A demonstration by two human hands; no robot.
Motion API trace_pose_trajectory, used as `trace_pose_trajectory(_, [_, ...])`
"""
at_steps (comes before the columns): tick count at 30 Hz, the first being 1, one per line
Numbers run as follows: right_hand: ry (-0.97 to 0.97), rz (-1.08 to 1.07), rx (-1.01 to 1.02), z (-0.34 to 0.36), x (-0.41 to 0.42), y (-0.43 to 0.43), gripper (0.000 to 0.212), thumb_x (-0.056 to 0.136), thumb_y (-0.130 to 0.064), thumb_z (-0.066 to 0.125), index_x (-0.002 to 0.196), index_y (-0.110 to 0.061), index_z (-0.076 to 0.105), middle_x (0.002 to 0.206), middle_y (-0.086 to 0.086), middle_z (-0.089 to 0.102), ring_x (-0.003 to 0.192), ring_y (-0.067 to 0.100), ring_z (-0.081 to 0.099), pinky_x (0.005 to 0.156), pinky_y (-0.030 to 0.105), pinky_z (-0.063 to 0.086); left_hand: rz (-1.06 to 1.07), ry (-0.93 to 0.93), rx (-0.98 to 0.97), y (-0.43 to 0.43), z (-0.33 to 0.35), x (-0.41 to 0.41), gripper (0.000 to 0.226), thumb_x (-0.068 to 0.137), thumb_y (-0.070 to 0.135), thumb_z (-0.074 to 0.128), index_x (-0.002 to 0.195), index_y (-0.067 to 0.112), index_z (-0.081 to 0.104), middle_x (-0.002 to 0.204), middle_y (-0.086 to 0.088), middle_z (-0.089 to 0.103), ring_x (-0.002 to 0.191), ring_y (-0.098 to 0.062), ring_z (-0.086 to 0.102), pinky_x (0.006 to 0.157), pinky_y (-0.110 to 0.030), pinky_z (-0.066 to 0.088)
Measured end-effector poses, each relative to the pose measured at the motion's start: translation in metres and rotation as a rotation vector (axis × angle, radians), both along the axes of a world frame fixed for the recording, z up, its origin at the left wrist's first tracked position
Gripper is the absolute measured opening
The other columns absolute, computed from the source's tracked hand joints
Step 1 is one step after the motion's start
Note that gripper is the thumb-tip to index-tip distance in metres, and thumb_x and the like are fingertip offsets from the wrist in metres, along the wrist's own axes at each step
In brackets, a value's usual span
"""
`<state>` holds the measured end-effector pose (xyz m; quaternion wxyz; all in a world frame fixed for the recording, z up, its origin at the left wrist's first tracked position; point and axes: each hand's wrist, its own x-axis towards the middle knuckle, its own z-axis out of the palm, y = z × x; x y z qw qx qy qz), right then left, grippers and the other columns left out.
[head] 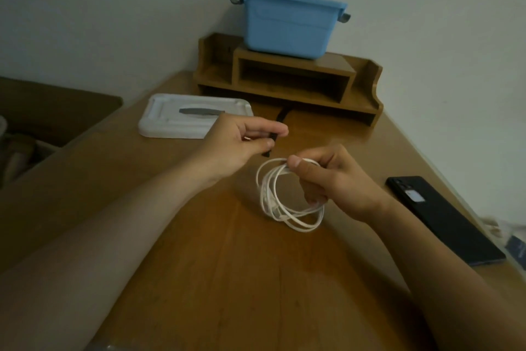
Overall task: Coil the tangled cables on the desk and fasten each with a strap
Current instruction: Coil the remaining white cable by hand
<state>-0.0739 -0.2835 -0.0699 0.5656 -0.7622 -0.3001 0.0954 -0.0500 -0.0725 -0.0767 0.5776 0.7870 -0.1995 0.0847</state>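
A white cable (287, 202) hangs in several loose loops over the middle of the wooden desk (256, 279). My right hand (336, 180) grips the top of the coil between thumb and curled fingers, and the lower loops touch the desk. Just to the left and slightly farther back, my left hand (239, 143) pinches a short black strap (270, 145) between thumb and fingers; the strap's ends stick out above and below the fingertips. A second black strap (281, 116) lies on the desk behind the left hand.
A white tray (170, 123) holding a dark flat item lies at the back left. A wooden desk organizer (290, 80) with a blue lidded box (287, 26) on top stands against the wall. A black phone (444, 217) lies at the right edge.
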Motion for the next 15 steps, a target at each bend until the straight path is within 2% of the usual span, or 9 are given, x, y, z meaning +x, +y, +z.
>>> trace_pose_trajectory(2, [-0.014, 0.027, -0.012, 0.0009, -0.0015, 0.0044, 0.038, 0.101, -0.026, 0.056, 0.064, -0.02, 0.062, 0.054, 0.01, 0.04, 0.046, 0.021, 0.038, 0.05, 0.034, 0.039, -0.054, 0.042, 0.008, -0.0009, -0.0018, -0.0017, 0.034, 0.09, -0.002, 0.07, 0.116, 0.02, 0.075, 0.11, 0.012, 0.077, 0.107, -0.003, 0.07, 0.096, -0.021, 0.054])
trace_pose_trajectory(4, [-0.033, 0.003, -0.023, 0.0014, -0.0023, 0.0076, 0.034, 0.101, -0.024, 0.056, 0.069, -0.024, 0.067, 0.055, 0.008, 0.045, 0.047, 0.02, 0.042, 0.05, 0.031, 0.042, -0.081, 0.079, 0.001, -0.0031, -0.004, -0.0033, 0.029, 0.087, 0.0, 0.074, 0.11, 0.017, 0.077, 0.102, 0.005, 0.079, 0.098, -0.01, 0.074, 0.089, -0.026, 0.059])
trace_pose_trajectory(6, [-0.034, -0.069, -0.017, 0.0005, -0.0005, 0.0082, 0.023, 0.102, -0.023, 0.055, 0.085, -0.018, 0.07, 0.058, 0.007, 0.049, 0.049, 0.019, 0.045, 0.05, 0.028, 0.044, -0.077, 0.122, -0.024, -0.0058, -0.0032, -0.0044, 0.022, 0.088, 0.004, 0.073, 0.104, 0.018, 0.077, 0.094, 0.0, 0.08, 0.09, -0.015, 0.077, 0.082, -0.027, 0.06])
trace_pose_trajectory(8, [-0.005, -0.133, -0.004, -0.0032, 0.0027, 0.0082, 0.019, 0.104, -0.021, 0.052, 0.097, -0.008, 0.064, 0.062, 0.009, 0.05, 0.051, 0.019, 0.045, 0.05, 0.026, 0.044, -0.073, 0.195, -0.068, -0.0061, -0.0013, -0.0048, 0.019, 0.094, 0.006, 0.067, 0.105, 0.017, 0.077, 0.094, -0.002, 0.079, 0.091, -0.017, 0.076, 0.082, -0.027, 0.059])
trace_pose_trajectory(11, [-0.002, -0.187, 0.022, -0.0075, 0.0057, 0.0086, 0.017, 0.107, -0.019, 0.047, 0.101, -0.005, 0.056, 0.074, 0.018, 0.053, 0.058, 0.034, 0.046, 0.054, 0.033, 0.047, -0.099, 0.29, -0.077, -0.0047, 0.0023, -0.0056, 0.019, 0.099, 0.019, 0.061, 0.11, 0.016, 0.077, 0.095, -0.006, 0.078, 0.092, -0.023, 0.075, 0.086, -0.033, 0.058])
trace_pose_trajectory(13, [-0.036, -0.211, 0.009, -0.0075, 0.0063, 0.0083, 0.015, 0.107, -0.017, 0.045, 0.108, -0.006, 0.055, 0.082, 0.026, 0.058, 0.066, 0.044, 0.051, 0.059, 0.04, 0.051, -0.148, 0.322, -0.075, -0.0047, 0.0039, -0.0074, 0.022, 0.098, 0.025, 0.063, 0.111, 0.015, 0.077, 0.093, -0.008, 0.078, 0.089, -0.023, 0.074, 0.083, -0.03, 0.056])
trace_pose_trajectory(15, [-0.074, -0.198, -0.016, -0.0066, 0.006, 0.0079, 0.014, 0.108, -0.017, 0.043, 0.116, -0.012, 0.055, 0.085, 0.031, 0.06, 0.062, 0.04, 0.053, 0.055, 0.037, 0.052, -0.188, 0.343, -0.072, -0.0044, 0.0045, -0.0082, 0.025, 0.094, 0.022, 0.068, 0.117, 0.015, 0.075, 0.099, -0.004, 0.078, 0.093, -0.017, 0.074, 0.083, -0.025, 0.054])
